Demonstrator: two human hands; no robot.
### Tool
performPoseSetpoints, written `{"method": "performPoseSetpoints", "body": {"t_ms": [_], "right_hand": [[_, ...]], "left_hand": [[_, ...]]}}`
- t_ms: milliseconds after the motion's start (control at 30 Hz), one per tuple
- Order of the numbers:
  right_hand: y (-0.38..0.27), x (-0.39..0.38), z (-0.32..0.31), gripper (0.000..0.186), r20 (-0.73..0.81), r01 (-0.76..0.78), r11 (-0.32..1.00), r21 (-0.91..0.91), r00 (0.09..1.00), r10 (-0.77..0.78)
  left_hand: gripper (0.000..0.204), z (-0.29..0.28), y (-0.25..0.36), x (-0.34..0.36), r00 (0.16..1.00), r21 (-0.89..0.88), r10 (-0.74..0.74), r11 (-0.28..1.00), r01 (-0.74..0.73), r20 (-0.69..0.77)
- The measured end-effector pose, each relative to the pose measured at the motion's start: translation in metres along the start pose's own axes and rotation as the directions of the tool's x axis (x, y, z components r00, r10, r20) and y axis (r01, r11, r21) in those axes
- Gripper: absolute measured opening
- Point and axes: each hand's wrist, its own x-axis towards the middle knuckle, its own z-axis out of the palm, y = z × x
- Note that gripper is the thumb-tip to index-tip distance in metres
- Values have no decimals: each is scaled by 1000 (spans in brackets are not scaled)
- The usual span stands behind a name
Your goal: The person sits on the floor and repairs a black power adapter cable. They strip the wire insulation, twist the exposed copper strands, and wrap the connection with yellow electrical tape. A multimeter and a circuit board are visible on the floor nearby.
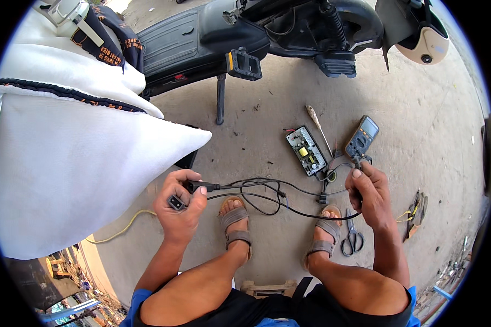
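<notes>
My left hand (179,220) is closed around two black cable connectors: one (203,187) points right between thumb and fingers, while the other connector (175,203) shows its socket end by the palm. A black cable (289,206) runs from there across to my right hand (373,196), whose thumb and fingers pinch it, with a dark cable end (357,162) sticking up above the thumb. Beyond my hands an opened charger circuit board (305,151) lies on the ground. A multimeter (361,136) rests to its right, just past my right hand.
A screwdriver (318,123) lies between board and multimeter. Scissors (353,240) are beside my right foot, with pliers (414,217) further right. A black electric scooter (202,38) stands ahead, a helmet (424,44) hanging on it. White fabric (82,180) drapes at left. A yellow cord (120,231) trails nearby.
</notes>
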Motion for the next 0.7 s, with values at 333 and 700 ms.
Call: {"method": "performPoseSetpoints", "body": {"t_ms": [333, 700], "right_hand": [[-4, 11, 96, 26, 278, 382, 921, 77, 879, -388], [13, 11, 101, 22, 226, 209, 952, 222, 939, -259]], "left_hand": [[36, 53, 23, 11, 933, -76, 130, 991, -111, 336], [37, 75, 14, 7, 910, -152, 233, 970, -191, 343]]}}
